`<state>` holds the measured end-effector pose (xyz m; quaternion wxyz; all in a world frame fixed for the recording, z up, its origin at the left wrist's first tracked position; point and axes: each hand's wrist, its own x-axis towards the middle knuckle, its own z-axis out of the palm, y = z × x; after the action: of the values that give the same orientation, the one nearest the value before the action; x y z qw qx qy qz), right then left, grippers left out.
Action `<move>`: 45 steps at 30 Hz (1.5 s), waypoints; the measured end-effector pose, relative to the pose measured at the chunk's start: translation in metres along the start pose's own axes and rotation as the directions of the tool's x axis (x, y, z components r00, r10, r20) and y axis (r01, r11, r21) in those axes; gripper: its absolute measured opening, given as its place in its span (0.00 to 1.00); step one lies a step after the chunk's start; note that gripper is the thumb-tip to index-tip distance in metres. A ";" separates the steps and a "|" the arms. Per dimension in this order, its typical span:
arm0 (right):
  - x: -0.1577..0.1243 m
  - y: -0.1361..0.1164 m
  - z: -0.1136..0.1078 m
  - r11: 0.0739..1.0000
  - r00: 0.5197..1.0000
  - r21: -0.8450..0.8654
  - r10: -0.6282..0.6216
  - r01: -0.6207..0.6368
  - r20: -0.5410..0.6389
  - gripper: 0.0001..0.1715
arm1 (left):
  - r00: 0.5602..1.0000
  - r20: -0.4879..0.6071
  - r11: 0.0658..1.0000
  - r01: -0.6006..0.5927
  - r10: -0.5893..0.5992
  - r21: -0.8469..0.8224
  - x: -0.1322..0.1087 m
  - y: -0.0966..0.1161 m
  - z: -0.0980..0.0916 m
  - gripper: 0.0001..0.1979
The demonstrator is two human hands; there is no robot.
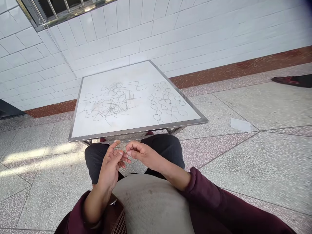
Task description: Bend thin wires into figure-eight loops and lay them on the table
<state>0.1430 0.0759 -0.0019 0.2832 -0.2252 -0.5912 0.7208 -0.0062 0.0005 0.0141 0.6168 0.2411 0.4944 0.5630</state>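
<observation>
My left hand (112,165) and my right hand (142,155) meet above my lap, just before the table's near edge. Both pinch at a thin dark strand, likely wire (133,161), of which only a faint curve shows below the fingers. The thumb and index finger of each hand are closed on it, while other left fingers are partly spread. On the white table top (138,120) lies a tangled pile of thin, bent dark strands (113,105) at the left. Several strands shaped into double loops (165,101) lie apart at the right.
A metal rim (136,131) frames the table, which stands against a white tiled wall (117,35). My knees (165,146) reach the near edge. On the floor at right are a pale flat piece (240,125) and another person's shoe (285,80).
</observation>
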 end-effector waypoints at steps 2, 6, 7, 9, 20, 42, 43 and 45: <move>-0.002 -0.002 -0.001 1.000 0.999 -0.002 -0.009 0.009 0.040 0.14 | 0.999 0.029 0.999 0.029 -0.029 0.017 -0.001 0.001 0.000 0.28; -0.005 -0.006 -0.001 0.997 0.998 -0.073 -0.027 0.031 0.065 0.11 | 0.998 0.036 0.998 0.054 -0.055 0.030 -0.001 -0.001 0.001 0.27; -0.006 -0.007 0.000 0.995 0.997 -0.096 -0.031 0.038 0.067 0.11 | 0.998 0.032 0.998 0.059 -0.060 0.029 -0.001 -0.002 0.001 0.27; -0.006 -0.007 0.000 0.990 0.997 -0.134 -0.039 0.048 0.067 0.10 | 0.997 0.022 0.997 0.072 -0.072 0.018 0.000 -0.004 0.001 0.27; -0.006 -0.004 -0.001 0.970 0.997 -0.229 -0.073 0.077 0.025 0.08 | 0.999 -0.032 1.000 -0.020 0.020 0.010 -0.001 -0.005 0.007 0.25; -0.008 -0.014 0.002 0.999 0.992 0.025 -0.046 0.044 0.114 0.14 | 0.979 0.201 0.988 -0.045 0.015 0.149 -0.005 -0.001 -0.006 0.31; -0.008 -0.014 0.002 0.999 0.993 0.011 -0.048 0.047 0.106 0.13 | 0.982 0.189 0.984 -0.056 0.024 0.166 -0.005 -0.002 -0.006 0.29; -0.008 -0.014 0.002 0.998 0.994 -0.013 -0.059 0.060 0.088 0.12 | 0.987 0.157 0.982 -0.067 0.039 0.179 -0.003 -0.003 -0.005 0.26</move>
<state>0.1494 0.0706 0.0121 0.2766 -0.1779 -0.6152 0.7165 -0.0084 -0.0045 0.0105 0.6127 0.3525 0.4891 0.5110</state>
